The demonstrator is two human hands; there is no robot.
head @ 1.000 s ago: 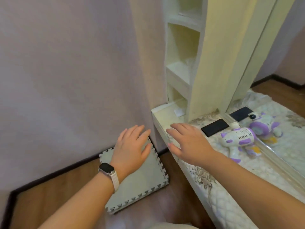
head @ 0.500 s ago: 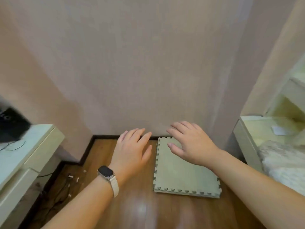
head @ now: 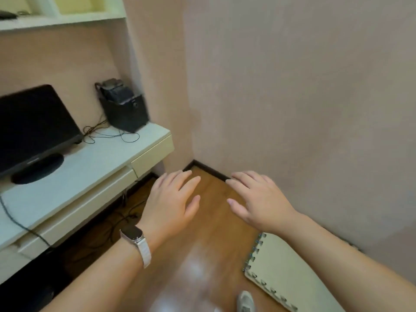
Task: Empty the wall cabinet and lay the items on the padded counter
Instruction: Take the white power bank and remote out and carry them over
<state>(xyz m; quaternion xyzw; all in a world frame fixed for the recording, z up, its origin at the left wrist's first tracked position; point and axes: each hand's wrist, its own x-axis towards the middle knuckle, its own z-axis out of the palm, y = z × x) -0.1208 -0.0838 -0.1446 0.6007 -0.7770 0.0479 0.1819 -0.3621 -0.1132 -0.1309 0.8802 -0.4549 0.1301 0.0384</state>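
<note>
My left hand (head: 172,202), with a white-strapped watch on its wrist, hovers palm down over the wooden floor, fingers spread and holding nothing. My right hand (head: 258,200) floats beside it, also palm down, spread and empty. A cream wall shelf unit (head: 67,18) with open compartments hangs at the upper left; a dark item lies on its left end. The padded counter is out of view.
A white desk (head: 90,167) at the left carries a black monitor (head: 33,129), a black box of gear (head: 123,106) and thin cables. A cream foam puzzle mat (head: 276,273) lies on the floor at lower right. A pink wall corner stands ahead. A shoe tip (head: 245,300) shows below.
The view has swung left: the padded counter and its toy have left the frame, and the desk with the monitor has come in. Both hands keep their spread, empty pose.
</note>
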